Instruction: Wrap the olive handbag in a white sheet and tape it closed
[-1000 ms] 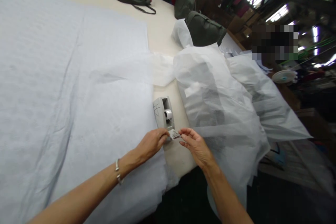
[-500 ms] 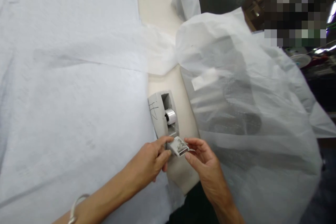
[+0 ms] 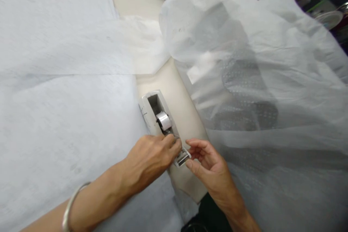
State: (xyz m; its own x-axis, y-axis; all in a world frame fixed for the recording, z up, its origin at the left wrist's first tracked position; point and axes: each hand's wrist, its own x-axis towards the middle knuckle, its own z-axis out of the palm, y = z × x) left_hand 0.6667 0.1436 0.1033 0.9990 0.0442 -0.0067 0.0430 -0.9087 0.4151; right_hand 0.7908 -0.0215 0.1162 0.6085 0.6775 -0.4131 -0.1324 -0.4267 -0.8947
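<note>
A grey-white tape dispenser (image 3: 145, 110) with a roll of clear tape (image 3: 164, 120) in it stands tilted across the view. My left hand (image 3: 154, 150) lies over its front part, fingers bunched closed and bent down between the roll and the metal cutter end (image 3: 182, 158). Its fingertips are hidden, so what they pinch cannot be made out. Close by the cutter end is my right hand (image 3: 210, 165), its thumb and fingers apart on either side of the dispenser's front corner. Nothing shows between them.
Large white sheets (image 3: 67, 116) cover the left side. A cream padded surface (image 3: 182, 94) runs beneath the dispenser. To the right, a translucent white cover (image 3: 244, 123) drapes over a dark patterned thing. Dark clothing (image 3: 213, 214) shows at the bottom.
My left hand has moved from the side of the dispenser's front end to over its top, and its fingers have curled in. The camera view has shifted, nearer to the dispenser.
</note>
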